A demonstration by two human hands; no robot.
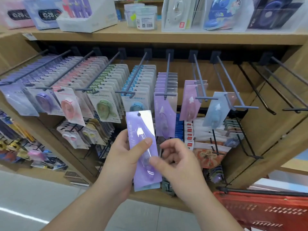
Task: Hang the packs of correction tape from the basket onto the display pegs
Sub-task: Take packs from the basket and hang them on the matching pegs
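I hold a purple pack of correction tape (143, 147) upright in front of the display, its hang hole at the top. My left hand (123, 150) grips the pack's left edge, thumb across its front. My right hand (178, 162) pinches the pack's lower right edge with the thumb, the other fingers curled. Just above and right, a peg (167, 80) carries several matching purple packs (165, 110). The red basket (266, 210) sits at the lower right; what it holds is out of sight.
Pegs to the left are full of purple, pink, green and blue tape packs (106, 104). Pegs to the right hold a pink-purple pack (191, 100) and a light-blue pack (216, 110); the far right pegs (286, 87) are bare. A wooden shelf (150, 36) runs above.
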